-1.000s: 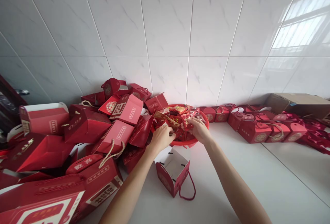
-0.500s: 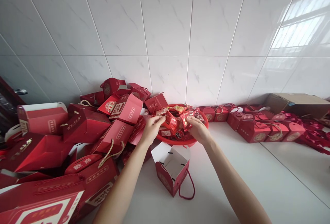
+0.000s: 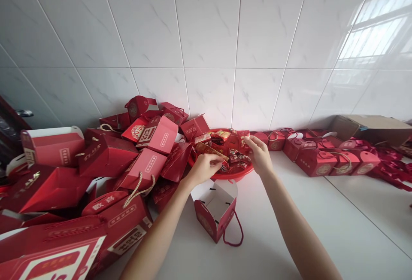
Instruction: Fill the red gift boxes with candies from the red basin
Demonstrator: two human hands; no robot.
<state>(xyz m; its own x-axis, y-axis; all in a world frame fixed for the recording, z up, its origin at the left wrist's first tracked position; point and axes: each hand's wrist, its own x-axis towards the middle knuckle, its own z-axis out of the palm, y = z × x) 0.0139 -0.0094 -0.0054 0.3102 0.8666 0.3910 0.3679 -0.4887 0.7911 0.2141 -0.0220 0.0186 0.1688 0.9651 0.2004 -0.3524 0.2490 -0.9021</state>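
The open, white-lined red cardboard box (image 3: 215, 212) stands just bodyward of the left hand (image 3: 205, 168), nearer than the right hand (image 3: 260, 153); both curl at shiny red packets (image 3: 238, 157) in a red bowl (image 3: 238, 174), grips indiscernible.

I record moderate daylight. A window reflection (image 3: 375, 35) glares on the tiled wall (image 3: 206, 48), far right; the far left reads dimmer. Soft shadow lies on the near counter (image 3: 309, 211). Edges appear stretched.

Boxes (image 3: 107, 159) block basin (image 3: 240, 174) leftward; right seems passable
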